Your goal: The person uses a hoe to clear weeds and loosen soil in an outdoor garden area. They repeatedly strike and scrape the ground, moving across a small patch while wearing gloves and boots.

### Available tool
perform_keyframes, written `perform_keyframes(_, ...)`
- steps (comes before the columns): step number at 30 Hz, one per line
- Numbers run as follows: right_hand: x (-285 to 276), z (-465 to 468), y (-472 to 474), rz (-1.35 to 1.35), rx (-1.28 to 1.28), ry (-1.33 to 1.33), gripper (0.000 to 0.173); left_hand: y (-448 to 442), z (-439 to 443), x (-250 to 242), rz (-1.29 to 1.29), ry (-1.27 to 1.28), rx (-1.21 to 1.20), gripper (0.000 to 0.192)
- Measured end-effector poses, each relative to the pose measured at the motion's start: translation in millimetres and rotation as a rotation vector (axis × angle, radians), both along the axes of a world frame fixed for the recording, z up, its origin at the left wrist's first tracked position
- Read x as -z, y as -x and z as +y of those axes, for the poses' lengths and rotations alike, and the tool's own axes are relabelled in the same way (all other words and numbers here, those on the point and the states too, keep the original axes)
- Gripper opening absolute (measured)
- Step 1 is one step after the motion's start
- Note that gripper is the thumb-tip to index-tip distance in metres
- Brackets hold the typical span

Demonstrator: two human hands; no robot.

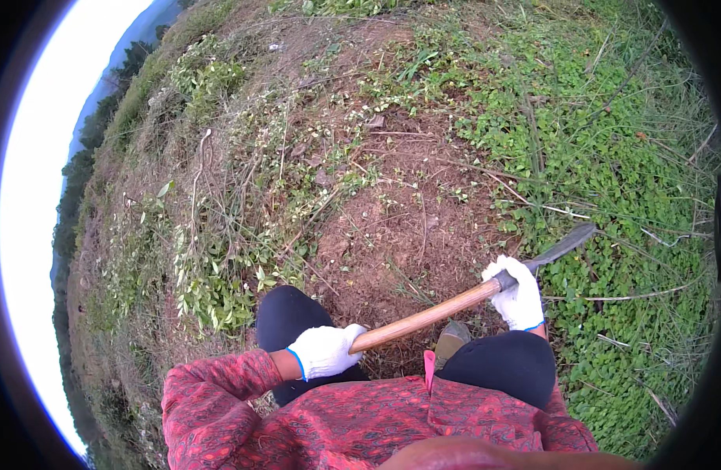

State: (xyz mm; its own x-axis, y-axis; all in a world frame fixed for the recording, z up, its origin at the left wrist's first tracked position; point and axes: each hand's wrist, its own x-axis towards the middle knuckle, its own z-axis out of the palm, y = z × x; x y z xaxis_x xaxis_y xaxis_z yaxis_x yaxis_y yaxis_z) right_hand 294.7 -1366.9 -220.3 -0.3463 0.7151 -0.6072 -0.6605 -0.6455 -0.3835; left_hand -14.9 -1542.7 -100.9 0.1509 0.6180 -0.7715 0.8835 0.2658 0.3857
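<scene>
A long-handled sickle or billhook lies slantwise across my front, its wooden handle low at the left and its dark metal blade up at the right. My left hand, in a white knit glove with a blue cuff edge, is closed around the handle's butt end. Gloved the same way, my right hand grips the metal socket just below the blade. The blade's tip hangs over low green plants. My fingers hide part of the socket.
Bare reddish soil with dry litter lies before my knees. Cut leafy stems are heaped at the left. Thin dry stalks cross the green growth at the right. A shoe shows between my legs. The slope falls away at far left.
</scene>
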Motion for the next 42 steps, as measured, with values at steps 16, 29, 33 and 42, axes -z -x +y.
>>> perform_keyframes(16, 23.5, 28.6, 93.3, 0.154, -0.532, 0.075, 0.017, -3.9, -68.6, -13.6, 0.183, 0.190, -0.298, 0.070)
perform_keyframes(29, -59.1, 48.9, -78.6, -0.153, 0.527, -0.364, 0.014, -77.4, 103.8, 21.0, -0.289, -0.046, 0.019, 0.059)
perform_keyframes(33, 24.9, 12.9, -35.6, -0.125, 0.180, -0.066, 0.016, -43.8, 47.5, 27.0, -0.119, 0.124, -0.037, 0.063)
perform_keyframes(42, 33.1, -3.6, -4.7, 0.018, -0.249, 0.073, 0.022, -10.7, 2.1, 6.5, 0.012, 0.240, -0.126, 0.063)
